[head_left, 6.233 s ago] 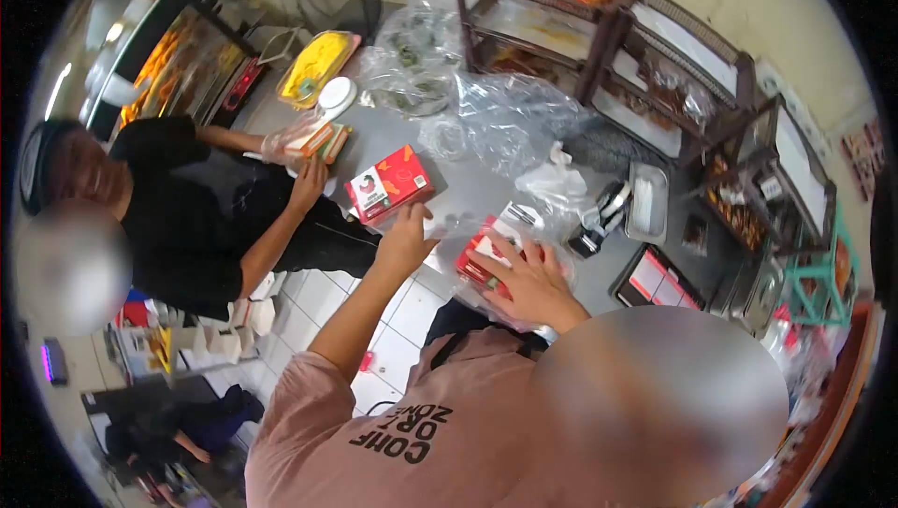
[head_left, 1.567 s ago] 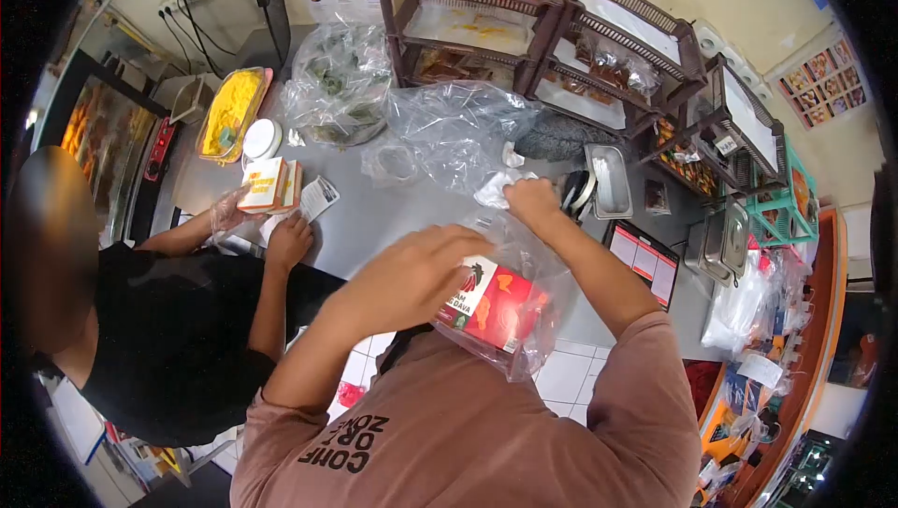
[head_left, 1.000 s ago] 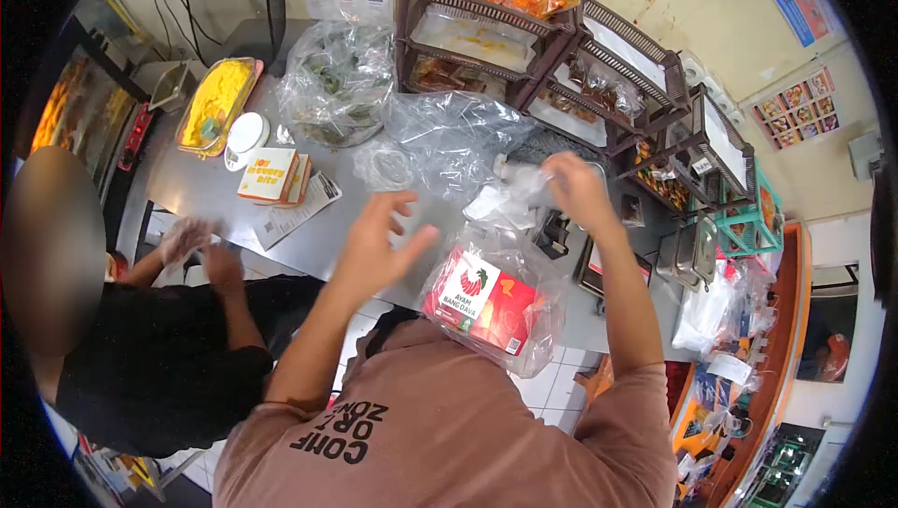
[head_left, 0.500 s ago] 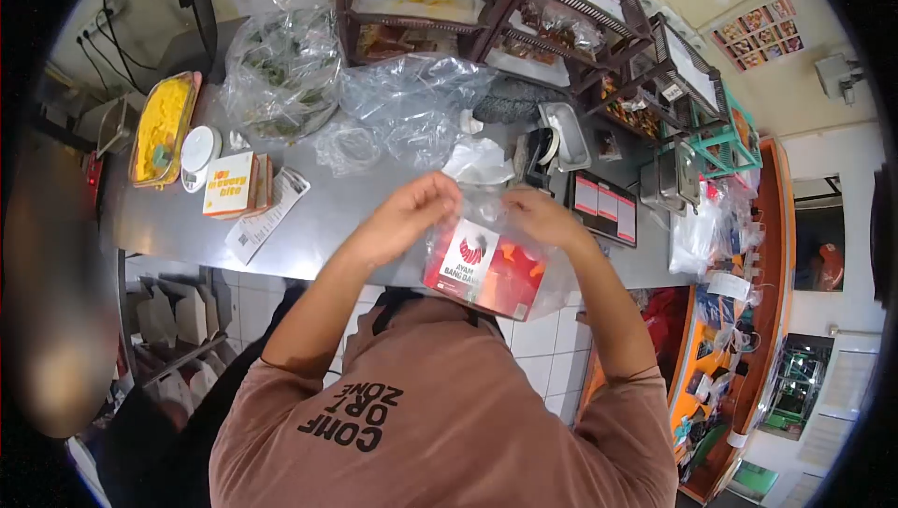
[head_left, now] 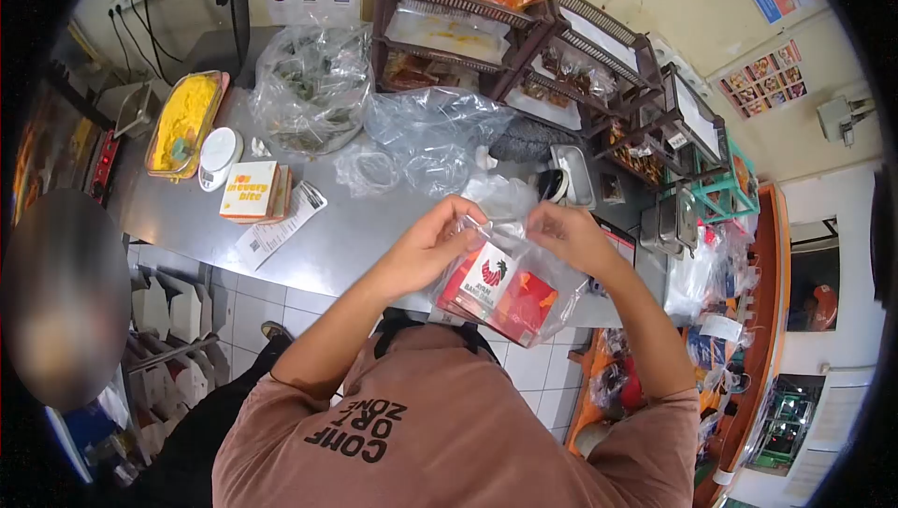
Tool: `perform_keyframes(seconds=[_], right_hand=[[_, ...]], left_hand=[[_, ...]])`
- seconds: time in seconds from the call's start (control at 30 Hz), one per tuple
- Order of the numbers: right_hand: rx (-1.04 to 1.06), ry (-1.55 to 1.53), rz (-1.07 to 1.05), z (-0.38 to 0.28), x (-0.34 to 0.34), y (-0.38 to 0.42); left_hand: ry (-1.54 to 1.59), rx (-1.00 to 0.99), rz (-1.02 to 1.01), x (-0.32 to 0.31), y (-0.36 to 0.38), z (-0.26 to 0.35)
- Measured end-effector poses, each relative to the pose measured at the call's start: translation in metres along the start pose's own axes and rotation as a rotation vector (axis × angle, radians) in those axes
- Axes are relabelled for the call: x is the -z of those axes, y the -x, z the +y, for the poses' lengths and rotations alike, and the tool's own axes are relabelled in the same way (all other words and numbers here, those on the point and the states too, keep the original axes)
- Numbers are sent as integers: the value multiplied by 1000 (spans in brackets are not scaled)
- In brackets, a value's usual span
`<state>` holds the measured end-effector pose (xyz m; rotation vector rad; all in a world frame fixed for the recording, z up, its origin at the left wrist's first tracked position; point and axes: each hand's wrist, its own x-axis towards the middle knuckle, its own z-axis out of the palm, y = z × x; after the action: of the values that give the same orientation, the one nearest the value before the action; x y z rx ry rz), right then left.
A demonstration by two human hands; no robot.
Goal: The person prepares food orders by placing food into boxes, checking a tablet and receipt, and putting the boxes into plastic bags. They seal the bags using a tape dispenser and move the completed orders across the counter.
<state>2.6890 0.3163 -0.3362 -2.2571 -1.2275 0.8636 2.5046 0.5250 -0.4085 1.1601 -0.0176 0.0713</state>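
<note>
A clear plastic bag [head_left: 572, 285] hangs between my hands at the front edge of the steel counter. Inside it sits a red food box [head_left: 524, 307] with a white panel and a palm-tree logo, tilted down to the right; another box edge shows beneath it. My left hand [head_left: 441, 244] pinches the bag's upper left edge between thumb and fingers. On the opposite side, my right hand [head_left: 569, 239] grips the upper right edge with curled fingers. White crumpled plastic [head_left: 500, 197] lies just behind the bag.
To the left are small printed boxes [head_left: 249, 192], a receipt [head_left: 285, 225], a white round scale [head_left: 222, 151] and a tray of yellow food [head_left: 187, 120]. Plastic bags [head_left: 435, 129] lie behind. Brown stacked racks [head_left: 468, 57] line the back; metal containers [head_left: 669, 227] stand right.
My view has tilted up and shifted left. Both hands still hold the bag's top, and the box inside now leans slightly more to the right.
</note>
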Motion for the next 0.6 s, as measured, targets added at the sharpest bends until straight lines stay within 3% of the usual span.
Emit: perform_keyframes(seconds=[0.03, 0.07, 0.17, 0.23, 0.27, 0.33, 0.4, 0.5, 0.57, 0.6], right_hand=[[-110, -24, -64, 1, -1, 3], [64, 121, -97, 22, -12, 2], [-209, 242, -534, 35, -47, -37], [-303, -132, -680, 72, -87, -82], [-326, -277, -642, 74, -94, -89], [-358, -560, -572, 72, -102, -92], [-272, -498, -452, 73, -97, -67], [-156, -188, -425, 83, -80, -30], [1, 315, -315, 114, -85, -21], [-59, 309, -316, 85, -69, -11]], left_hand=[[12, -5, 7, -1, -2, 3], [22, -5, 17, -3, -1, 4], [52, -29, -61, -13, -3, 5], [-241, -92, -160, -15, -2, 2], [-380, -152, -210, -15, -6, 1], [-84, -27, -131, -7, -3, -5], [83, 36, -36, 4, 3, -4], [94, -38, -54, 7, 0, 2], [34, -45, -163, 11, -2, 3], [0, -64, -195, 10, -2, 6]])
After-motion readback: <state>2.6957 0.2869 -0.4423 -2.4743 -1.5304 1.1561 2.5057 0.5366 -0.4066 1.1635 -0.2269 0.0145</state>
